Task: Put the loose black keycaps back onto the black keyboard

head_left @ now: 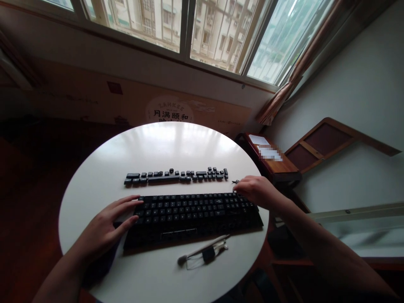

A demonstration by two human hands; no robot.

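Note:
A black keyboard [189, 210] lies across the round table. Its lower rows, nearest me, look dark and without keycaps. My left hand [110, 223] rests at its left end, fingers stretched out over the edge and thumb apart from them. Over the keyboard's far right corner, my right hand [255, 190] is closed, its fingertips pressed together near the top keys. What they hold, if anything, cannot be made out. A small dark thin piece [235, 182] shows just beyond these fingers. Behind the keyboard, loose black keycaps [202, 173] stand in rows, among them a long space bar [163, 179].
On the white table [151, 277], in front of the keyboard, lie a slim brush [202, 249] and a wire tool with a black block [208, 254]. A wooden side table [285, 170] with papers stands beyond at the right. Windows [158, 21] line the far wall.

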